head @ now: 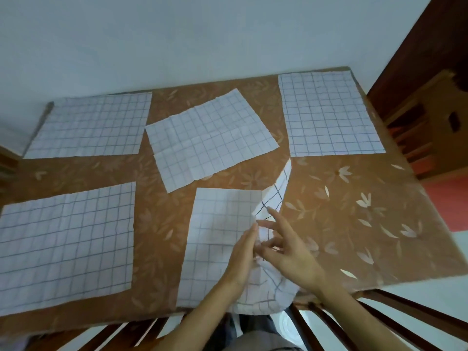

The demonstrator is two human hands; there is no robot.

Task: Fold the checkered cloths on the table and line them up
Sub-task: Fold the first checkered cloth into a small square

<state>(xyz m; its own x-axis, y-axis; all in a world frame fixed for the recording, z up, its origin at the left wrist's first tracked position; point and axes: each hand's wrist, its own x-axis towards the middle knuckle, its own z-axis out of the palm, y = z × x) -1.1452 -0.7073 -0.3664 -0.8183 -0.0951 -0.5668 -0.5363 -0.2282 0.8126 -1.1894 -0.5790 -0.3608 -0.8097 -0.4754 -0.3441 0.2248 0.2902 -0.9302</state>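
The near cloth point(220, 224) is laid at the front edge of the table point(354, 224), its right side raised and turned leftward so that a fold can be made. The flap is steadied by the left hand point(240, 254), fingers straight against it. The right hand point(286, 252) is loosely spread at the flap; whether anything is pinched cannot be told. Four other cloths point(210, 138) are left flat and apart, presumably to be folded in turn.
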